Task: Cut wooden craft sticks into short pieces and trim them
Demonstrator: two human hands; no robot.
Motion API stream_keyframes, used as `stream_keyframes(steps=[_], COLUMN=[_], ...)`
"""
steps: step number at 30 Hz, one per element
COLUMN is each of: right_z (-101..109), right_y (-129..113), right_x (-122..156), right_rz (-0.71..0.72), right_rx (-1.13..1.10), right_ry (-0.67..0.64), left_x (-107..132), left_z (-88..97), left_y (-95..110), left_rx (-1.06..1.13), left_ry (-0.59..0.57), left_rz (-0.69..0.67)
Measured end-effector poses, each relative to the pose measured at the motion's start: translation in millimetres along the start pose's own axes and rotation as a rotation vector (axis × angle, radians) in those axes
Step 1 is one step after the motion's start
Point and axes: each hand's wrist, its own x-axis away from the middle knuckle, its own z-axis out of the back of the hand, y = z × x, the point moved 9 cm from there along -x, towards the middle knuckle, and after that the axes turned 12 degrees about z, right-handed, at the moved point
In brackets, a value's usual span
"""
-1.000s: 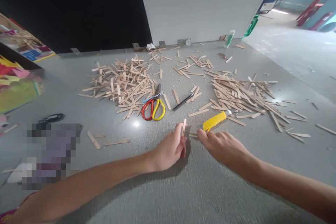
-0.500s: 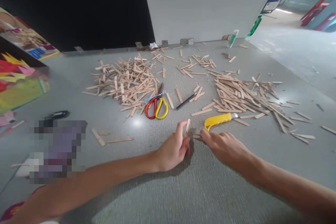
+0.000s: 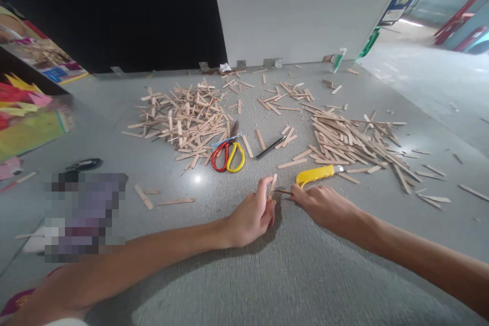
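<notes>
My left hand (image 3: 250, 216) is closed in a pinch around a wooden craft stick (image 3: 273, 183), which stands nearly upright between thumb and forefinger. Close to its right, my right hand (image 3: 321, 205) is closed on a thin stick (image 3: 283, 191). The thin stick's tip points left and reaches the craft stick's lower part; contact is unclear. Just behind my right hand lies a yellow-handled cutter (image 3: 315, 175), its metal end to the right. Scissors (image 3: 228, 155) with one red and one yellow handle loop lie ahead of my left hand, beside a black pen (image 3: 271, 147).
A loose pile of craft sticks (image 3: 191, 117) spreads at the back left, another pile (image 3: 344, 137) at the right. A grey panel (image 3: 305, 10) with hinges closes off the back. A blurred purple object (image 3: 91, 214) lies near my left forearm. A glue tube (image 3: 337, 60) stands far back.
The thin stick in my right hand has shifted slightly up and left, with its tip now nearer the craft stick. My left hand keeps its pinch. The view has moved slightly.
</notes>
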Motion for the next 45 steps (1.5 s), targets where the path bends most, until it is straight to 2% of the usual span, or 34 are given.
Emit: stream_keyframes(steps=[2,6,11,14,18,22,25,30,32,35,41,43,45], right_z=[4.4,33.4,54.5,48.9,18.2,-6.6,-3.2,38.0,44.2,34.1,-2.3,-0.2,11.9], right_y=[-1.8,-24.6,-45.5,-41.8,-25.6,-9.5,-9.9,-32.2,-39.6,-37.7,-4.5,-4.2,-13.8], right_x=[-0.5,-1.7,-1.9,1.9,6.3,4.5,2.4,4.4,3.9,-0.2,-7.1,-6.6,-4.7], right_rz=[-0.013,-0.101,-0.13,-0.113,-0.089,-0.074,-0.052,-0.156,-0.193,-0.154,-0.033,-0.031,-0.04], right_rx=[0.044,0.231,0.269,0.314,0.325,0.215,0.145,0.243,0.287,0.291,0.153,0.148,0.189], right_ry=[-0.024,-0.087,-0.162,-0.094,0.004,0.021,-0.018,0.016,0.005,-0.025,-0.083,-0.089,-0.063], left_x=[-0.1,1.6,6.2,6.7,4.4,2.1,0.9,1.0,1.9,2.2,0.6,0.2,0.4], left_z=[-0.1,1.0,-0.9,-0.7,1.4,3.4,2.7,-0.2,0.8,1.4,2.9,2.7,0.9], left_y=[0.1,0.4,0.1,-0.7,1.0,-0.2,-1.6,1.8,3.4,0.5,-4.6,-3.4,-1.0], left_rx=[-0.003,-0.038,-0.102,-0.081,-0.04,-0.061,-0.054,-0.066,-0.079,-0.046,-0.056,-0.057,-0.057], left_ry=[-0.005,0.004,0.009,0.007,0.015,0.037,0.025,-0.006,0.007,0.0,0.025,0.022,-0.001], left_rz=[0.011,0.001,-0.048,-0.028,-0.021,-0.023,-0.015,-0.035,-0.054,-0.044,-0.021,-0.017,-0.019])
